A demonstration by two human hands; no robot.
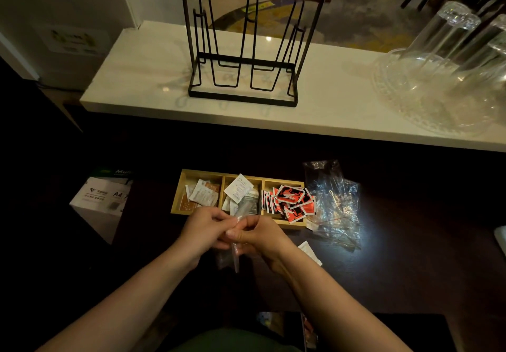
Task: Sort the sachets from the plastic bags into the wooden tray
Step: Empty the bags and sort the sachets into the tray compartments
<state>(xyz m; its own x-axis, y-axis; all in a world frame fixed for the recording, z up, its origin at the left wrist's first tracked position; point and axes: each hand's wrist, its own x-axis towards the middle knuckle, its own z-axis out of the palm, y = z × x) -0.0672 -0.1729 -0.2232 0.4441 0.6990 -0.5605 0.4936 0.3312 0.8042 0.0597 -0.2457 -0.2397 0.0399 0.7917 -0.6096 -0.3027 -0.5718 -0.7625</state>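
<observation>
A wooden tray (184, 184) with three compartments lies on the dark table. White and orange sachets (204, 194) fill its left part, white and grey sachets (239, 188) the middle, red-and-black sachets (291, 201) the right. In front of the tray, my left hand (204, 232) and my right hand (262, 238) meet, both pinching a clear plastic bag (235, 256) that hangs down between them. Its contents are not visible. A white sachet (310, 251) lies on the table to the right of my right wrist.
Crumpled clear plastic bags (338, 204) lie right of the tray. A white counter (153, 72) behind carries a black wire rack (243, 50) and upturned glasses on a glass dish (443, 78). A white paper box (102, 201) stands at the left.
</observation>
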